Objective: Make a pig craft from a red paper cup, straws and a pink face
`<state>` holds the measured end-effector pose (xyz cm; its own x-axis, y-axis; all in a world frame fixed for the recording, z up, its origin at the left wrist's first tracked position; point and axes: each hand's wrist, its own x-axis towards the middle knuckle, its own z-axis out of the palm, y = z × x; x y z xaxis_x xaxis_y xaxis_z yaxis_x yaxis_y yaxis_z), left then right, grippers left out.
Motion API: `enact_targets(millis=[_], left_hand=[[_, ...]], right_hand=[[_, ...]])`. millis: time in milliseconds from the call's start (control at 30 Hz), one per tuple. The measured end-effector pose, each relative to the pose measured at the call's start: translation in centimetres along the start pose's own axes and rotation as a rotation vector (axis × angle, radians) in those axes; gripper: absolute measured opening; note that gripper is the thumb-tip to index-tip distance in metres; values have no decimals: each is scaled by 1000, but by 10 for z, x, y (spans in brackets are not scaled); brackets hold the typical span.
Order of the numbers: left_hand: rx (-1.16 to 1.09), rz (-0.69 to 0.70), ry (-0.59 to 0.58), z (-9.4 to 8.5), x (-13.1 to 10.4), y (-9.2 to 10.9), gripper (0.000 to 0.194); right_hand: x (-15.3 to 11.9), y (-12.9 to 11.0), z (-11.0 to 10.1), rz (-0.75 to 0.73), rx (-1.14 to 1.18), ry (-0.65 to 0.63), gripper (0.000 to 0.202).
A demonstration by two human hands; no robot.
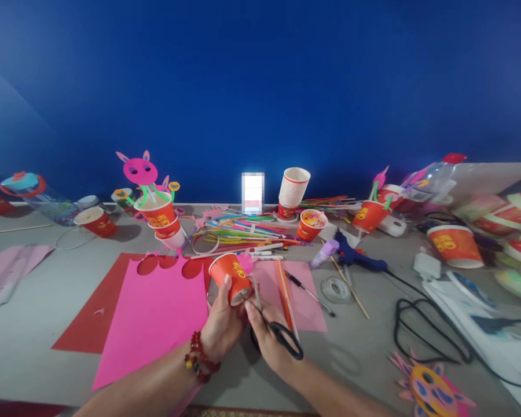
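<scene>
Left fingers [224, 294] are curled round a tipped red cup [231, 272], thumb on its side; right hand's [270, 339] gripping scissors [278, 331] right by its base.

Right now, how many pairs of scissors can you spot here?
1: the black-handled scissors in the person's right hand, close by the red cup that the left hand holds. Others could be hidden among the clutter.
</scene>
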<state>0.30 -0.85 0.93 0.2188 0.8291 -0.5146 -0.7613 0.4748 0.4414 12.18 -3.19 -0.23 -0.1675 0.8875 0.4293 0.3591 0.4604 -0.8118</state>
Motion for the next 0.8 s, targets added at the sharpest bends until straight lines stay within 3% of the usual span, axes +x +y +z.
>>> enact_targets(millis=[267,500,633,800], left_hand=[[38,35,-48,0,-2,-2,45],[22,19,-131,2,-5,6,51],[58,95,-72,2,-6,9,37],[112,173,-194,6,-7,7,26]], right_hand=[[0,3,0,30,-50,-11,26],[10,-6,-15,0,-32,-111,30],[13,-9,-21,-73,-90,-89,31],[9,-3,-24,47,11,-57,38]])
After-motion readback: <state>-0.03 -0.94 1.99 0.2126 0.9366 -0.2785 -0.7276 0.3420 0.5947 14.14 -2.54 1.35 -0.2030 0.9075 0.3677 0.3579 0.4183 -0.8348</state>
